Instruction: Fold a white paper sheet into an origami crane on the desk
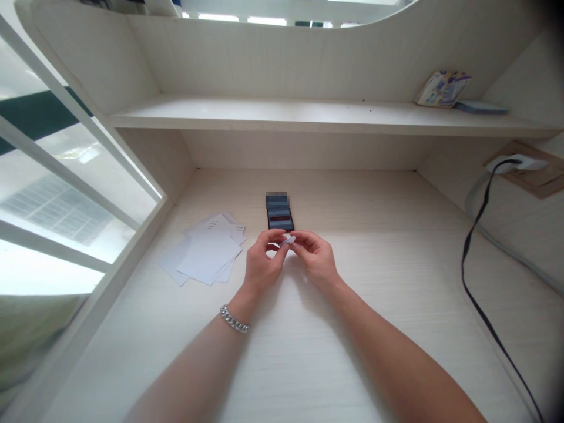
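Observation:
Between the fingertips of both hands is a small folded piece of white paper (288, 240), partly hidden by the fingers. My left hand (265, 261) pinches it from the left, and a silver chain bracelet (234, 320) circles that wrist. From the right, my right hand (316, 257) pinches the same paper with thumb and fingers. Just beyond the fingertips a phone (280, 218) lies on the desk, its screen lit and partly blurred out. To the left of my hands rests a loose, fanned stack of white paper sheets (209, 252), a few with small print near the top edge.
The pale wooden desk (388, 247) has a shelf (273, 111) above its back edge. On that shelf, at right, sits a colourful packet (443, 89) beside a flat blue item (480, 108). A black cable (467, 241) hangs from the wall socket (524, 164). White railings (79, 147) border the left side.

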Motion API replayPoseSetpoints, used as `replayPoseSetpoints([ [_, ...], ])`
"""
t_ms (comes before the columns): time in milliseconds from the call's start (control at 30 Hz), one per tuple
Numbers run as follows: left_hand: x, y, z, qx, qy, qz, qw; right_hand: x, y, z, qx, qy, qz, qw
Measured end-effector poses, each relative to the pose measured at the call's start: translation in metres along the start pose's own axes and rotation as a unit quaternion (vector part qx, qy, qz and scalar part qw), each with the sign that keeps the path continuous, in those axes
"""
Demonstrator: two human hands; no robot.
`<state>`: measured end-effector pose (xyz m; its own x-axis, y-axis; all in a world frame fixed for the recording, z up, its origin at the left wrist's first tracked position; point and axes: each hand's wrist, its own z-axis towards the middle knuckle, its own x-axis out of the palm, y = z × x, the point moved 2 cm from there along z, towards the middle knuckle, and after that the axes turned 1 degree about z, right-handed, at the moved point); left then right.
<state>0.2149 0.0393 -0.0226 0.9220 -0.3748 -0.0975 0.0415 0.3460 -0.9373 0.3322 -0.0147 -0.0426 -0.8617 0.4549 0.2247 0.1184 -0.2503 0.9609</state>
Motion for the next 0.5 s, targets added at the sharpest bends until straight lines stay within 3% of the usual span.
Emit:
replayPoseSetpoints([
  [233,-0.0002,0.0026,0.0001,0.027,0.010,0.041,0.999,-0.0021,0.0041,-0.0007,0.000,0.032,-0.008,0.999],
  [500,0.0032,0.0096,0.0005,-0.067,0.053,-0.057,0.995,-0.0091,-0.0005,0.0025,0.012,-0.024,-0.107,0.994],
])
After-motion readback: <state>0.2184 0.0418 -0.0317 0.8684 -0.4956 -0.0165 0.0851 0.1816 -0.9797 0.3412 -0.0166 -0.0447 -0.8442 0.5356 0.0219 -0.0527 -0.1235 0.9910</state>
